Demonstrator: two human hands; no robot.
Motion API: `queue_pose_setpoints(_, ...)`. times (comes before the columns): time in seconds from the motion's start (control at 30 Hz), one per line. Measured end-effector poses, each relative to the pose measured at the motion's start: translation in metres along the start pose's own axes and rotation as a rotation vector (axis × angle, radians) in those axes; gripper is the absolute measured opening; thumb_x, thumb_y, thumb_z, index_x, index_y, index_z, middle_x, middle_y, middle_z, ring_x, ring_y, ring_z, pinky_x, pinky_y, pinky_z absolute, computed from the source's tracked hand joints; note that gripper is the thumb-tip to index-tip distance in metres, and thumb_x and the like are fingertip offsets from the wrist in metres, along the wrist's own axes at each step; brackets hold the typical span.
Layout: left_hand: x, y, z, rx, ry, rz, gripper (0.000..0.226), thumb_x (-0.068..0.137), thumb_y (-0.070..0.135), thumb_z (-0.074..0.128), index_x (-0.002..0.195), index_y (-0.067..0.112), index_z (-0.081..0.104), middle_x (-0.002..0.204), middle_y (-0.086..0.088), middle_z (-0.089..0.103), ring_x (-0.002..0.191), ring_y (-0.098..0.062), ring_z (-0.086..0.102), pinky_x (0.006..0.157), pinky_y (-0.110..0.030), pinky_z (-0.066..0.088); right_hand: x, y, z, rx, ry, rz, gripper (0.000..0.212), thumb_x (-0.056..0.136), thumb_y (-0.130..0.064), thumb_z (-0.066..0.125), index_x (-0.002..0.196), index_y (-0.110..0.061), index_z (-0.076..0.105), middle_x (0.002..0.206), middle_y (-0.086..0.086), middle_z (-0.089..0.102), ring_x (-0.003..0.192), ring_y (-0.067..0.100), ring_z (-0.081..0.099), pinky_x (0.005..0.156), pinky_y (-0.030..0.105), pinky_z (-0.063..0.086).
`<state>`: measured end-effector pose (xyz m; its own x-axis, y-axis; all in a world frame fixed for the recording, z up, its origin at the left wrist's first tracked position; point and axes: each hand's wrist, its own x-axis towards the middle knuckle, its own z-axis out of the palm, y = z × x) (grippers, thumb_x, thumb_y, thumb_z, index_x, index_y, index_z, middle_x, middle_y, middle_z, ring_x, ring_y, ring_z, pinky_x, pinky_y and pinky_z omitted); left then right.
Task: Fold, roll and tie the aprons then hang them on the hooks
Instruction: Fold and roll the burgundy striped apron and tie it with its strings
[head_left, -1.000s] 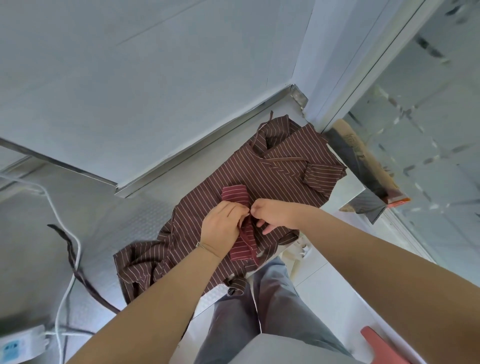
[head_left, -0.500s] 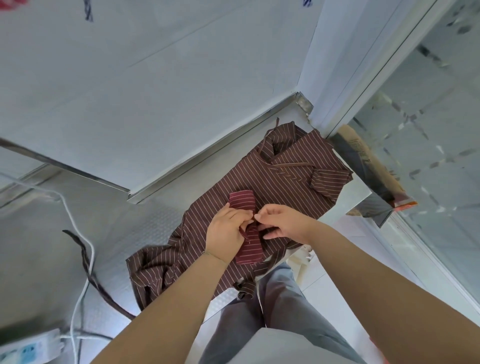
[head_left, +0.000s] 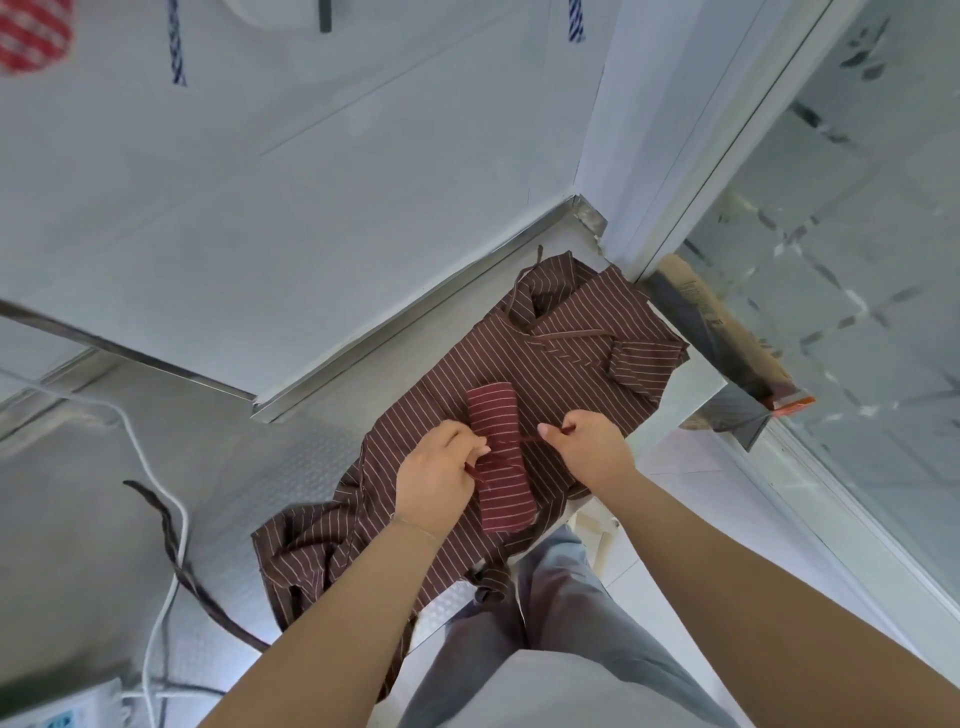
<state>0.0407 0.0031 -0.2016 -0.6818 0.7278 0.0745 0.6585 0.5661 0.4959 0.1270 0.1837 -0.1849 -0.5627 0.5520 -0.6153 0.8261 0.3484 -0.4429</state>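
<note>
A rolled red striped apron (head_left: 500, 457) lies on top of a brown striped apron (head_left: 566, 348) spread over the steel counter (head_left: 317, 436). A thin red tie string (head_left: 527, 440) runs across the roll's middle. My left hand (head_left: 436, 473) pinches one end of the string at the roll's left side. My right hand (head_left: 589, 447) grips the other end, drawn out to the right of the roll. On the wall at top left hang a red striped bundle (head_left: 31, 41) and blue striped strings (head_left: 176, 52).
A white cable (head_left: 156, 519) and a dark strap (head_left: 176, 561) trail over the counter at left, with a power strip (head_left: 57, 712) at bottom left. A brown and black bag (head_left: 727, 343) sits at the right by a glass wall. My grey-trousered legs are below.
My hands have moved apart, the right one pulling the tie string out to the right. The view has tilted up, bringing hanging items on the wall into sight.
</note>
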Motion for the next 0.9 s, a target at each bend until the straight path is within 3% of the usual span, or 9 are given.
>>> queue_pose_setpoints(0.1, -0.005, 0.002, -0.002, 0.024, 0.009, 0.050, 0.012, 0.080, 0.006, 0.076, 0.080, 0.017, 0.070, 0.084, 0.005, 0.065, 0.078, -0.014, 0.062, 0.066, -0.028, 0.057, 0.006, -0.004, 0.002, -0.104, -0.014, 0.001, 0.031, 0.096, -0.049, 0.048, 0.086, -0.019, 0.050, 0.073, -0.003, 0.054, 0.065, 0.008, 0.051, 0.056, 0.024, 0.038)
queue_pose_setpoints(0.2, 0.000, 0.005, -0.007, 0.009, 0.014, 0.172, 0.007, 0.087, 0.012, 0.068, 0.081, 0.015, 0.068, 0.087, 0.003, 0.066, 0.083, -0.014, 0.059, 0.076, -0.025, 0.052, 0.011, -0.016, 0.009, -0.168, 0.012, -0.037, 0.035, 0.097, -0.049, 0.046, 0.075, -0.021, 0.045, 0.071, -0.002, 0.055, 0.065, 0.013, 0.053, 0.060, 0.031, 0.046)
queue_pose_setpoints(0.3, 0.008, 0.003, -0.009, -0.023, -0.063, 0.279, 0.011, 0.086, 0.004, 0.066, 0.083, 0.014, 0.063, 0.098, 0.002, 0.067, 0.095, -0.014, 0.057, 0.087, -0.022, 0.044, 0.013, -0.024, 0.015, -0.210, 0.023, -0.090, 0.035, 0.097, -0.047, 0.046, 0.075, -0.020, 0.045, 0.075, 0.000, 0.058, 0.070, 0.019, 0.057, 0.063, 0.035, 0.048)
queue_pose_setpoints(0.37, 0.010, 0.004, -0.010, -0.111, -0.142, 0.216, 0.018, 0.085, 0.000, 0.065, 0.080, 0.016, 0.057, 0.102, 0.004, 0.067, 0.096, -0.013, 0.053, 0.088, -0.021, 0.041, 0.014, -0.028, 0.019, -0.242, 0.014, -0.132, 0.032, 0.098, -0.045, 0.045, 0.080, -0.019, 0.048, 0.083, 0.002, 0.061, 0.078, 0.022, 0.060, 0.068, 0.036, 0.048)
queue_pose_setpoints(0.47, 0.010, 0.010, -0.013, -0.269, -0.264, 0.064, 0.017, 0.090, 0.010, 0.055, 0.080, 0.022, 0.053, 0.105, 0.008, 0.069, 0.091, -0.012, 0.052, 0.080, -0.022, 0.041, 0.015, -0.031, 0.021, -0.279, -0.004, -0.163, 0.027, 0.098, -0.042, 0.046, 0.085, -0.019, 0.049, 0.088, 0.003, 0.062, 0.084, 0.023, 0.060, 0.073, 0.036, 0.048)
queue_pose_setpoints(0.6, 0.012, 0.008, -0.004, -0.360, -0.352, -0.217, 0.033, 0.094, 0.009, 0.055, 0.079, 0.037, 0.047, 0.087, 0.013, 0.067, 0.085, -0.005, 0.057, 0.077, -0.025, 0.048, 0.013, -0.020, 0.024, -0.310, -0.012, -0.181, 0.026, 0.099, -0.042, 0.044, 0.085, -0.020, 0.047, 0.074, -0.004, 0.055, 0.076, 0.020, 0.057, 0.066, 0.034, 0.044)
queue_pose_setpoints(0.77, 0.027, 0.024, -0.003, -0.300, -0.434, -0.474, 0.009, 0.097, 0.024, 0.053, 0.105, 0.022, 0.057, 0.087, 0.012, 0.066, 0.064, 0.001, 0.055, 0.064, -0.016, 0.045, 0.002, 0.001, 0.021, -0.083, 0.041, -0.132, 0.025, 0.100, -0.043, 0.039, 0.095, -0.019, 0.046, 0.079, -0.004, 0.059, 0.076, 0.017, 0.059, 0.070, 0.034, 0.050)
queue_pose_setpoints(0.83, 0.030, 0.025, -0.004, -0.284, -0.425, -0.499, 0.008, 0.096, 0.029, 0.052, 0.094, 0.026, 0.060, 0.073, 0.014, 0.067, 0.053, 0.002, 0.051, 0.080, -0.028, 0.052, -0.007, 0.006, 0.014, -0.023, 0.100, -0.176, 0.026, 0.100, -0.044, 0.039, 0.093, -0.019, 0.045, 0.072, -0.004, 0.055, 0.071, 0.015, 0.058, 0.069, 0.030, 0.049)
queue_pose_setpoints(0.9, 0.034, 0.025, -0.006, -0.260, -0.448, -0.508, 0.015, 0.094, 0.036, 0.056, 0.080, 0.034, 0.057, 0.067, 0.017, 0.066, 0.056, 0.003, 0.052, 0.096, -0.042, 0.047, -0.017, 0.010, 0.010, -0.059, 0.159, -0.305, 0.027, 0.099, -0.045, 0.041, 0.088, -0.020, 0.044, 0.067, -0.003, 0.054, 0.063, 0.015, 0.058, 0.063, 0.027, 0.048)
